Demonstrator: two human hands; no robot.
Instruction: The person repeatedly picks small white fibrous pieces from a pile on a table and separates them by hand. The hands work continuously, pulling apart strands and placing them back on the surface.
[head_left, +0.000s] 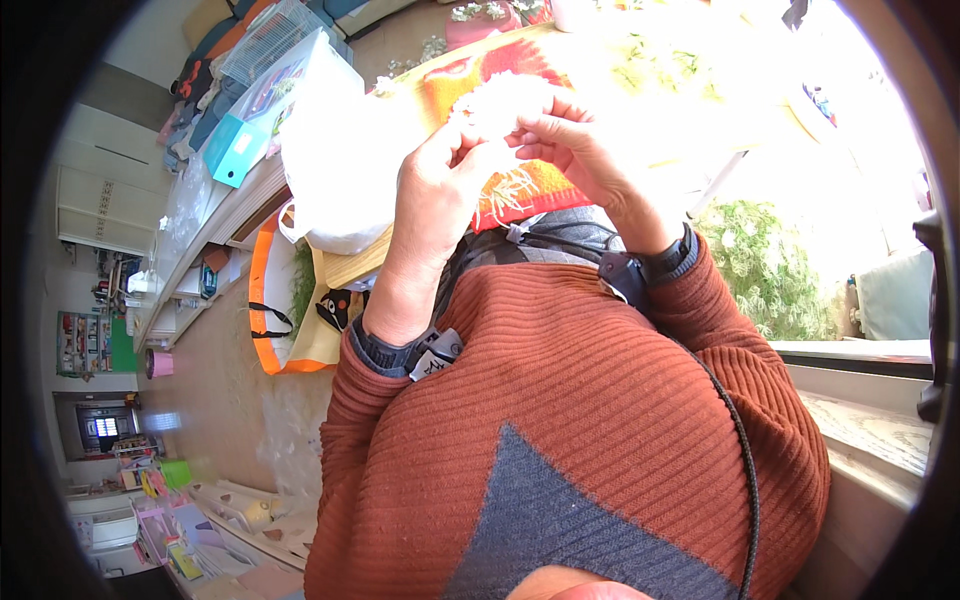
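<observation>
Both hands are raised close together above an orange and red cloth (551, 176). My left hand (435, 184) pinches the near side of a pale bunch, apparently white artificial flowers (502, 94), between thumb and fingers. Just to its right, my right hand (574, 146) has its thumb and forefinger drawn together at the same bunch. Glare washes out the flowers, so the exact grip points are hard to see. Thin whitish-green artificial sprigs (510, 189) show below my fingers, over the cloth.
A bulging white bag (345, 165) stands left of the cloth. Below it is an orange-edged paper bag (270, 300) with greenery inside. More greenery (765, 262) lies at the right. A turquoise box (235, 150) sits on the counter. A black cable (739, 442) runs down my sweater.
</observation>
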